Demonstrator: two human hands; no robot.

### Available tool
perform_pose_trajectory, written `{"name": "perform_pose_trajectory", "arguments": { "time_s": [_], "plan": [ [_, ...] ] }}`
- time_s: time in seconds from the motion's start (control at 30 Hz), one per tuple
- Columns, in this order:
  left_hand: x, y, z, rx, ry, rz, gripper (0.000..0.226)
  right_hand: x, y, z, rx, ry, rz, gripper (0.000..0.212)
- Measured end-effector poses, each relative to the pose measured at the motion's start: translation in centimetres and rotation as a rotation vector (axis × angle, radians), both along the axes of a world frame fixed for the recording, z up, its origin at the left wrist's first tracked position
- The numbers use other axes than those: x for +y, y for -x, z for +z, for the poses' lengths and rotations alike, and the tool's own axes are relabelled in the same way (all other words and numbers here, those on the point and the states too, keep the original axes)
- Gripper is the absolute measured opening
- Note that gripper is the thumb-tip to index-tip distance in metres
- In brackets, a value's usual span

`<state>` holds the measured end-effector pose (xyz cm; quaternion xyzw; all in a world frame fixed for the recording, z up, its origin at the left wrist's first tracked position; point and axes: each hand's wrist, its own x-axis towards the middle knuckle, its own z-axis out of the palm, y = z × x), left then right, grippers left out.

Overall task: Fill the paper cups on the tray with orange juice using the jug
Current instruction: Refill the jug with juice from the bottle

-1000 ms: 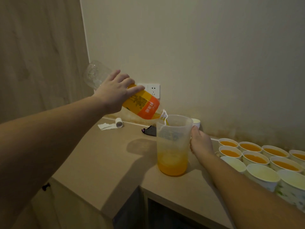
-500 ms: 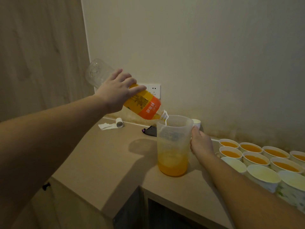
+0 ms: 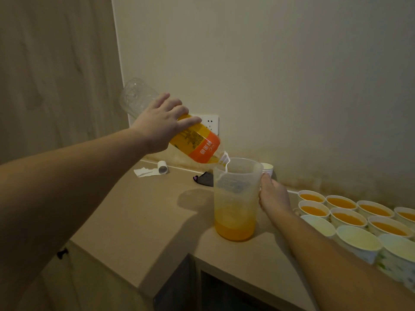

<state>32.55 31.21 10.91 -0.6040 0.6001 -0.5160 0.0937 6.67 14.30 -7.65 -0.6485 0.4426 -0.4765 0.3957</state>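
Note:
My left hand (image 3: 158, 125) grips a clear plastic bottle (image 3: 197, 144) with an orange label, tipped neck-down over a translucent jug (image 3: 235, 198). Orange juice lies in the bottom part of the jug. My right hand (image 3: 272, 195) holds the jug at its right side, where the handle is hidden behind the fingers. At the right, several paper cups stand together; the far ones (image 3: 343, 203) hold orange juice, the near ones (image 3: 358, 240) look empty. The tray under them is not visible.
The wooden counter (image 3: 134, 216) runs to a front edge below the jug. A small roll with torn paper (image 3: 155, 170) and a dark object (image 3: 204, 178) lie near the wall. A stack of cups (image 3: 267, 169) stands behind the jug. A wall socket (image 3: 211, 124) is behind the bottle.
The bottle stays tipped over the jug and has shifted only slightly. The right hand stays on the jug.

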Motion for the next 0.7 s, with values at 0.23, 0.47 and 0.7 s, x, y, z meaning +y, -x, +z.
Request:
{"name": "perform_pose_trajectory", "arguments": {
  "time_s": [0.23, 0.47, 0.7],
  "plan": [
    [0.0, 0.5, 0.4, -0.013, -0.009, -0.007, 0.098, 0.2, 0.1, 0.1, 0.008, 0.006, 0.008, 0.063],
    [-0.2, 1.1, 0.9, -0.048, -0.021, 0.009, 0.098, 0.6, 0.1, 0.4, 0.024, 0.016, -0.001, 0.066],
    [-0.4, 1.9, 1.9, -0.103, -0.053, 0.020, 0.097, 0.6, 0.0, 0.5, 0.013, 0.026, -0.003, 0.063]
  ]
}}
